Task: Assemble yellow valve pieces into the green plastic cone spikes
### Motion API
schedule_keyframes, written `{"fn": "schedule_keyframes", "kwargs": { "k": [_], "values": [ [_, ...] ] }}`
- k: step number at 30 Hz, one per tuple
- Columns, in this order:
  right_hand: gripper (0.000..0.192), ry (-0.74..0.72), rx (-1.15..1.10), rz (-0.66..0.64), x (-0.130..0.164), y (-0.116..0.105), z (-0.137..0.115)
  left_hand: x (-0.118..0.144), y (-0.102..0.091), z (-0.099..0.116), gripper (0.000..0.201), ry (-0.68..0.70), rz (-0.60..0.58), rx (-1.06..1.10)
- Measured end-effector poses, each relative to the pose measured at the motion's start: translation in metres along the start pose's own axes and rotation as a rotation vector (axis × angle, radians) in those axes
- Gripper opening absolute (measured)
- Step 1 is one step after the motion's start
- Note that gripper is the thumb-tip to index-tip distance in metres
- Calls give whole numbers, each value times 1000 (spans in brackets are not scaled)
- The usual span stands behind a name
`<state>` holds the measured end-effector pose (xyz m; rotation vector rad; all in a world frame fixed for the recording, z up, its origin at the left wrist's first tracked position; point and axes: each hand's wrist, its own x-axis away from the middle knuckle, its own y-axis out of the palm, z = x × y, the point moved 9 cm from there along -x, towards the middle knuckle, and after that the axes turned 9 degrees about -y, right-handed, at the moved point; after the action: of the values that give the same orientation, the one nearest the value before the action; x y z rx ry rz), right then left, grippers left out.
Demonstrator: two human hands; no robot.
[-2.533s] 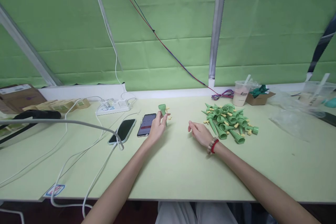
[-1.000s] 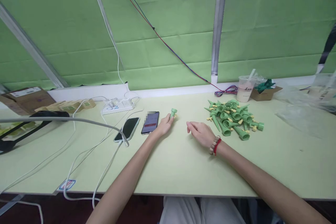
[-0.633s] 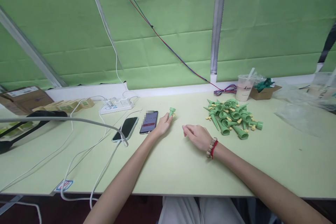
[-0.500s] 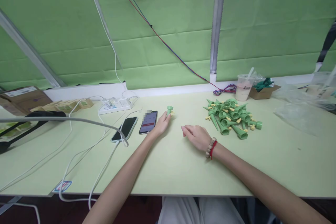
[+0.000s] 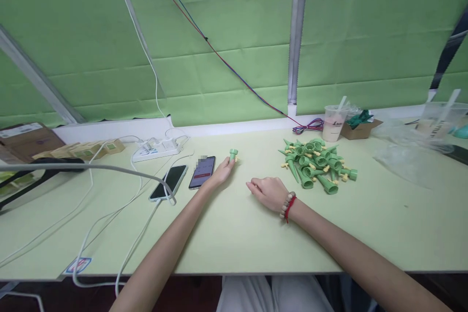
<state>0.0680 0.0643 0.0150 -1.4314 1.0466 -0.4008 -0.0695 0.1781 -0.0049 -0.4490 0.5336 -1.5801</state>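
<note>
Fingertips of my left hand (image 5: 221, 173) pinch the green spike (image 5: 233, 154) upright on the table (image 5: 234, 234), so I'd ease off gently w/o tipping it; right hand (image 5: 266, 192) rests loosely curled, empty.

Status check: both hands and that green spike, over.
Left hand fingertips on upright green spike. Right hand resting on table, holding nothing. Spike pile beside it, apart.

Our left hand (image 5: 220, 173) covers the lower part of the green spike (image 5: 233, 154). The lit phone (image 5: 202, 172) has its top blurred, its text too small for us to read. The bench (image 5: 234, 234) runs past both side edges.
</note>
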Motion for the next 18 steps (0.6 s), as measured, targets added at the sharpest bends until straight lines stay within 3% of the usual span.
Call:
{"fn": "schedule_keyframes", "kwargs": {
  "k": [3, 6, 10, 14, 18],
  "values": [
    [43, 32, -1, 32, -1, -4, 6, 5, 14, 8, 39, 32, -57, 49],
    [35, 108, -19, 89, -1, -11, 19, 22, 43, 22, 40, 80, -226, 128],
    [26, 198, -71, 163, 0, -17, 41, 43, 67, 32, 47, 23, -372, 302],
    [22, 187, -93, 167, -1, -11, 52, 45, 46, 35, 44, -11, -258, 413],
    [30, 51, -120, 94, -3, 2, 41, 40, 14, 31, 40, -62, -124, 535]
  ]
}}
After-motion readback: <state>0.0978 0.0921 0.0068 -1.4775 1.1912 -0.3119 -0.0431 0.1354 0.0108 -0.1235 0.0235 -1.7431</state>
